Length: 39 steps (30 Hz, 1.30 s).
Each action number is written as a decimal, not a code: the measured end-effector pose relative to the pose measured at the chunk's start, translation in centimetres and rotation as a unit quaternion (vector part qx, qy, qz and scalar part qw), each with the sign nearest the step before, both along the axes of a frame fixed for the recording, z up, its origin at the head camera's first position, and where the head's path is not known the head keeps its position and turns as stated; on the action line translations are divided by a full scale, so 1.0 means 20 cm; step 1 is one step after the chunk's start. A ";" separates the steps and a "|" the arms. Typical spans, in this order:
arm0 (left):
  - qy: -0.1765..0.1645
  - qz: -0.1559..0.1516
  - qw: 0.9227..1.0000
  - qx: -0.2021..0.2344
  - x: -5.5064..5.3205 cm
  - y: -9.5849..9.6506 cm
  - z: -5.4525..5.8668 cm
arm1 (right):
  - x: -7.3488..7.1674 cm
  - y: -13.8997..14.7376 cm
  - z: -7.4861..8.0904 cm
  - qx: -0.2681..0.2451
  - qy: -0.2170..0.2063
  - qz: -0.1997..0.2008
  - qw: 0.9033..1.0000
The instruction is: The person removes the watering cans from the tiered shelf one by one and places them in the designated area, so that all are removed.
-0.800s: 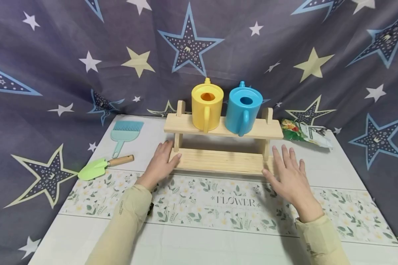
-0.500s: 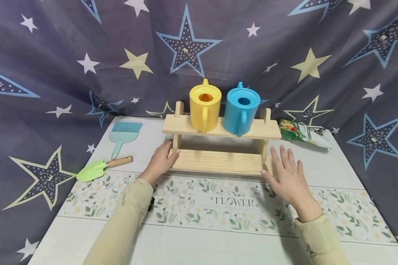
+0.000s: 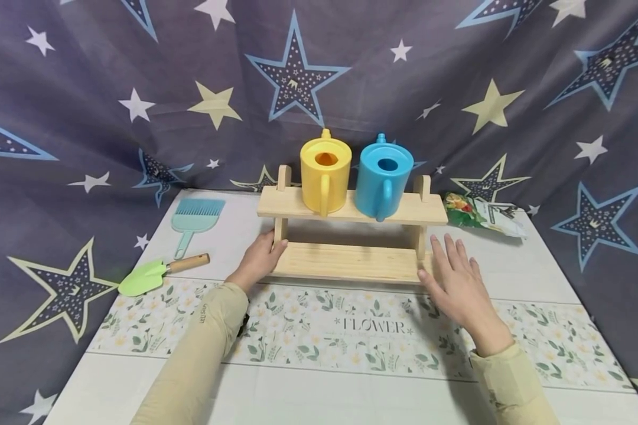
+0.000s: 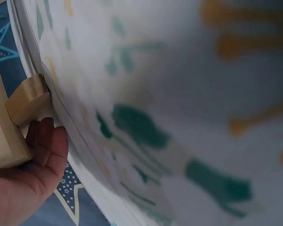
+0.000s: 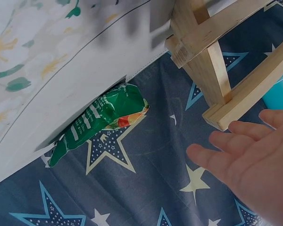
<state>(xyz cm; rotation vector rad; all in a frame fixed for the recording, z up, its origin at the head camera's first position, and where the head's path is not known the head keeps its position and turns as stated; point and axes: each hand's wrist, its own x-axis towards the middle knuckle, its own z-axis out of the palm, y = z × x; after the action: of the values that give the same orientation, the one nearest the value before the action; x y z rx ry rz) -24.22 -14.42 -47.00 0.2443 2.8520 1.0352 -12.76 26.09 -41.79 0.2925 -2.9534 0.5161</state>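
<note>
Wooden rack (image 3: 345, 262) on a table (image 3: 351, 395), left hand (image 3: 257, 257) gripping its lower left end, right hand (image 3: 459, 289) by its lower right end, fingers straight, contact unclear, yellow can (image 3: 324, 186) and blue can (image 3: 380, 186) upright on top, brush (image 3: 195, 216) and trowel (image 3: 147, 277) to the left, packet (image 3: 484, 217) right.

A pale beige-sleeved left arm (image 3: 202, 342) rises from the lower left of the head view, its bare left hand (image 3: 257, 261) bent at the fingers; from the lower right, a matching right arm (image 3: 510, 381) extends its bare right hand (image 3: 459, 290), fingers straight, thumb apart.
</note>
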 end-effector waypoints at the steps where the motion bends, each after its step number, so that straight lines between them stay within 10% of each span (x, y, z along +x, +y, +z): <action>1: -0.004 0.001 1.000 -0.004 0.00 0.00 0.00 | 0.00 0.00 0.00 -0.002 0.001 0.000 1.000; 17: -0.035 -0.037 0.998 -0.029 -0.01 -0.02 0.04 | -0.13 -0.11 0.09 -0.159 0.078 0.030 0.984; 31: -0.038 -0.026 0.999 -0.016 -0.02 -0.02 0.03 | -0.26 -0.27 0.20 -0.392 0.075 0.005 0.917; 39: -0.044 -0.025 0.999 -0.003 -0.02 -0.02 0.04 | -0.32 -0.34 0.24 -0.415 0.078 -0.007 0.906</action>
<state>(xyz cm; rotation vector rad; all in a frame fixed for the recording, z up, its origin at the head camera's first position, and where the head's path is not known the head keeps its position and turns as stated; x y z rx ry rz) -24.60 -14.81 -46.28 0.2614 2.7572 1.0009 -19.19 19.23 -37.08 0.1902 -2.2968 1.5657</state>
